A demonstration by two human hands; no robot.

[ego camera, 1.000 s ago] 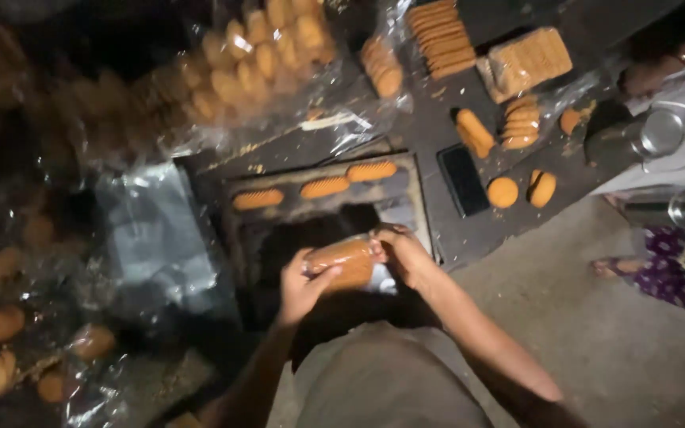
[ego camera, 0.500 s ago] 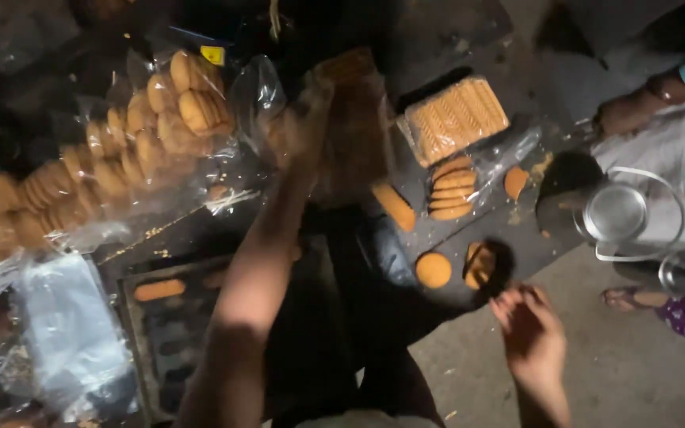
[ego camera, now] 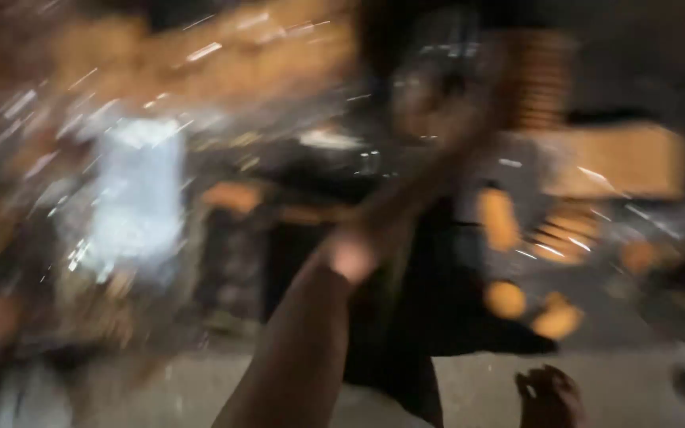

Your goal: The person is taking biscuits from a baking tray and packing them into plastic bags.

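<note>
Left hand (ego camera: 430,119) reaching far over tabletop (ego camera: 469,317), grip lost in blur, cannot tell; risking knocking biscuits (ego camera: 497,218). Right hand (ego camera: 550,398) hanging near, seemingly empty.

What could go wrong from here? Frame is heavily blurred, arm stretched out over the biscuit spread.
1. The left arm reaches forward across the dark tray; loose orange biscuits lie close beside its path and could get knocked off.
2. Clear plastic bags sit at the left; a sweep back might snag one.
3. The left hand is lost in motion blur, so its grip cannot be judged; anything held may slip. The right hand hangs low, too far to catch it.
</note>
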